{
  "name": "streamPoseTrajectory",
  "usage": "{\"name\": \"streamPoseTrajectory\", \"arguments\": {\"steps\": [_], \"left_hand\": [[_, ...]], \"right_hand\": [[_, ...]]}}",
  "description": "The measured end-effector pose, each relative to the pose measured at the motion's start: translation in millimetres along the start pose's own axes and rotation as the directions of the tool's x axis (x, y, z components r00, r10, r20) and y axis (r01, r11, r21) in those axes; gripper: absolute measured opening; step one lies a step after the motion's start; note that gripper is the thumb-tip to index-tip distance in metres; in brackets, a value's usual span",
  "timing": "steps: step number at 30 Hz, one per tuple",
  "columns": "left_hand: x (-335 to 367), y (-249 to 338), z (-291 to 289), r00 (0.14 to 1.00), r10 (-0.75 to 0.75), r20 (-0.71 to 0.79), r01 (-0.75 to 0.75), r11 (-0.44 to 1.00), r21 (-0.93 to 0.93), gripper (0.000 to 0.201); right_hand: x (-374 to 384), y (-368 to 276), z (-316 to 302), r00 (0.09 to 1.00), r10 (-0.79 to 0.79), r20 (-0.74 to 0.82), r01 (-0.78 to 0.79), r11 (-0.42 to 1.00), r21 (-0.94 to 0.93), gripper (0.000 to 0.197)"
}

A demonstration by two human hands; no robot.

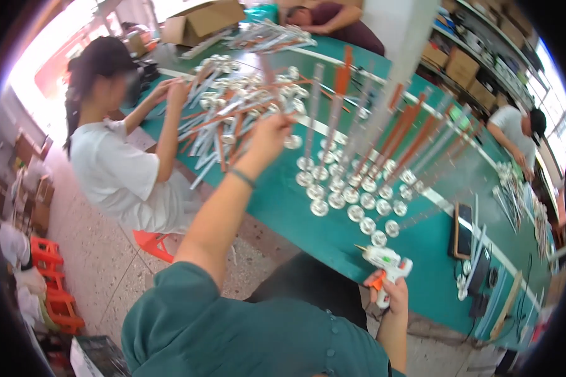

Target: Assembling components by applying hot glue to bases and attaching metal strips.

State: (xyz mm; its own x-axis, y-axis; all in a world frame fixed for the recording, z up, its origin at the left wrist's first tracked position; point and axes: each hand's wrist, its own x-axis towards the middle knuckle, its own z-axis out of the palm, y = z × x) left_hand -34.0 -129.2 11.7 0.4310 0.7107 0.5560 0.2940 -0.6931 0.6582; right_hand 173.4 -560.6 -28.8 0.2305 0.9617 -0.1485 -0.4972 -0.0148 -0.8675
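My left hand [270, 135] reaches across the table, its fingers closed and slightly blurred. What they pinch is unclear; a blurred reddish strip rises just behind them and a white round base [292, 142] lies beside them. Near the table's front edge my right hand [393, 295] grips a white hot glue gun [387, 264] with an orange trigger, its nozzle pointing left. Between my hands stand several upright clear and orange sticks [399, 135] on round white bases [352, 195]. Left of them is a tangled pile of similar sticks [226, 119].
On the green table [295, 220] a phone [463, 229], loose sticks and cables lie at right. A co-worker in white [119, 163] handles sticks at left; another person [516, 135] works at far right. Someone leans on the far edge. Behind stand a cardboard box [201, 25] and shelves.
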Motion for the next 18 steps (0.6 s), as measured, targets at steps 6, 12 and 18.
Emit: {"name": "streamPoseTrajectory", "arguments": {"steps": [6, 12, 18], "left_hand": [[27, 2, 44, 0.997, -0.034, 0.069, 0.042, 0.993, -0.108, 0.015], [22, 3, 51, 1.0, -0.008, 0.023, 0.011, 0.99, -0.142, 0.015], [19, 3, 54, 0.993, -0.108, 0.056, 0.119, 0.951, -0.285, 0.019]], "right_hand": [[0, 1, 4, 0.998, -0.058, 0.01, 0.058, 0.998, 0.008, 0.032], [-2, -2, 7, 0.999, -0.05, 0.001, 0.05, 0.997, 0.056, 0.029], [-1, -5, 12, 0.999, -0.03, -0.04, 0.032, 0.997, 0.065, 0.037]]}}
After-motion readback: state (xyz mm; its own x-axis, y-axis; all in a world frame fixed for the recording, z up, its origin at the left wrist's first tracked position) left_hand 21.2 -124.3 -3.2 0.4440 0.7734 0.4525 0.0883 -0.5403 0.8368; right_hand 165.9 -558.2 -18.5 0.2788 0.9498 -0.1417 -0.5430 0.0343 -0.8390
